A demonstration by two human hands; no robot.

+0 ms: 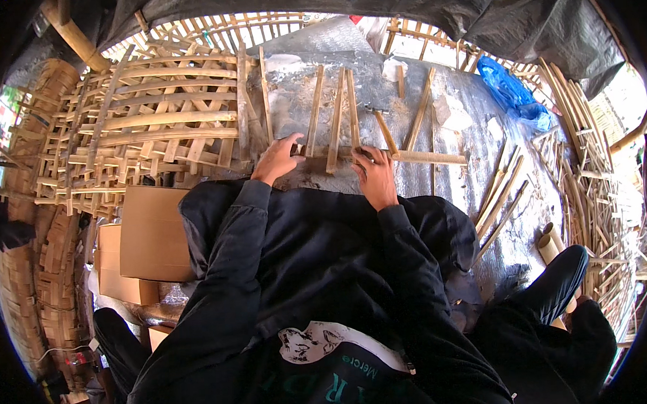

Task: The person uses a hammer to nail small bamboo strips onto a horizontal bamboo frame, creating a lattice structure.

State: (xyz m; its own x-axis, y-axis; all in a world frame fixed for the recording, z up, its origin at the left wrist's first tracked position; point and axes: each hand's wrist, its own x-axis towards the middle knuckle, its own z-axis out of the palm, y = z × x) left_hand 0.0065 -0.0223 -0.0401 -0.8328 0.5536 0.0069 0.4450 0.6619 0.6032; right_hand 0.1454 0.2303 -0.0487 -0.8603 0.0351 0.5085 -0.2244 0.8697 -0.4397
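Note:
A flat bamboo slat (pixel 430 157) lies crosswise in front of me. My left hand (pixel 277 161) is at its left end, thumb and forefinger curved around it. My right hand (pixel 376 176) has its fingers curled down on the slat, right of its middle. Several thinner bamboo strips point away from me beside it: a strip (pixel 316 105) near my left hand, a strip (pixel 336 122) between the hands, and another strip (pixel 353 103) reaching my right fingers. Just right of those fingers lies a small hammer (pixel 385 132) with a wooden handle. The slat's stretch between my hands is partly covered.
Slatted bamboo panels (pixel 165 119) are stacked at the left, above cardboard boxes (pixel 154 235). A silvery sheet (pixel 375 62) covers the work surface. On the right are a blue plastic bag (pixel 514 92), loose bamboo strips (pixel 500 187) and a larger strip pile (pixel 589 161). A dark-trousered knee (pixel 558 285) rises lower right.

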